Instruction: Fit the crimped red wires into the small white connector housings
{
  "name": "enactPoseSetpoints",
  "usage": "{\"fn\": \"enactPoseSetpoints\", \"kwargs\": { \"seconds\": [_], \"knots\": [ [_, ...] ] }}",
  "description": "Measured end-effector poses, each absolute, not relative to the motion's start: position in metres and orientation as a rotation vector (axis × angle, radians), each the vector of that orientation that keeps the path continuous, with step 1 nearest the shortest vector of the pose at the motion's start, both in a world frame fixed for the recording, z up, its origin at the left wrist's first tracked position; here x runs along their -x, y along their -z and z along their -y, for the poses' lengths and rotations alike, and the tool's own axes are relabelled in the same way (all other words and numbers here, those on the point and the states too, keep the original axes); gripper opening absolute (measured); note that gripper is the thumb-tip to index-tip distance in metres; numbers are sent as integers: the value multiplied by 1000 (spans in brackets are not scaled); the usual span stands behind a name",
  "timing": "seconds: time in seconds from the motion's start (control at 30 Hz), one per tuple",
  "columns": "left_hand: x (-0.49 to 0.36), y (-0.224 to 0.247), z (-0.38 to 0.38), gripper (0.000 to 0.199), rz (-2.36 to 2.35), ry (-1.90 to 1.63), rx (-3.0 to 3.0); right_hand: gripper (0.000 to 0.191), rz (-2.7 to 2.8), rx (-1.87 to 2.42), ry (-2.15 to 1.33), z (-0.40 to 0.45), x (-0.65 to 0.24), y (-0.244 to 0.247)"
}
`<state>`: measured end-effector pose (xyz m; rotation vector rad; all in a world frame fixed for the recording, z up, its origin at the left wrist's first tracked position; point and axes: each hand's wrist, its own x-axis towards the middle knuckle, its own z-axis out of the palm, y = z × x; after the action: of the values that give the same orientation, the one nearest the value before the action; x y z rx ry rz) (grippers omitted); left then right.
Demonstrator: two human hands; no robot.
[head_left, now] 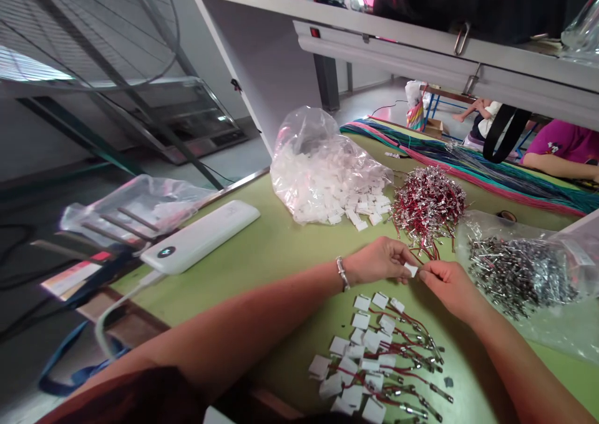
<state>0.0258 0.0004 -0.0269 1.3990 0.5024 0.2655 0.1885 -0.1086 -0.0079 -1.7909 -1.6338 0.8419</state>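
Beneath the heap of red wires, a green tabletop. Behind the heap, a long bundle of teal, blue and pink wires; left of it, a clear bag full of white housings, some spilled out at its mouth; right of it, another clear bag with dark metal terminals. Nearer than the heap, rows of wired pieces, white ends to the left, red leads and metal tips to the right. Just in front of the heap, left hand pinching a small white connector, and right hand with thumb and forefinger closed together beside it, contents impossible to tell. Connector pointed toward the right fingertips, long axis apparently sideways and slightly tilted; plain white, flat-faced and boxy, finer detail too small to read.
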Motion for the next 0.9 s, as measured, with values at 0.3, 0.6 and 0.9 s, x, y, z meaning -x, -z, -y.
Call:
{"fn": "enactPoseSetpoints", "kwargs": {
  "seconds": [0.3, 0.6, 0.9],
  "knots": [
    [-24, 28, -4, 26, -444, -251, -1331, 29, 1565, 1750, -874, 108, -187, 8],
    [-27, 17, 5, 27, -416, -369, -1991, 27, 1732, 1942, -610, 107, -181, 8],
    [-28, 3, 17, 35, -432, -324, -2454, 34, 1609, 2014, -553, 95, -220, -10]
  ]
}}
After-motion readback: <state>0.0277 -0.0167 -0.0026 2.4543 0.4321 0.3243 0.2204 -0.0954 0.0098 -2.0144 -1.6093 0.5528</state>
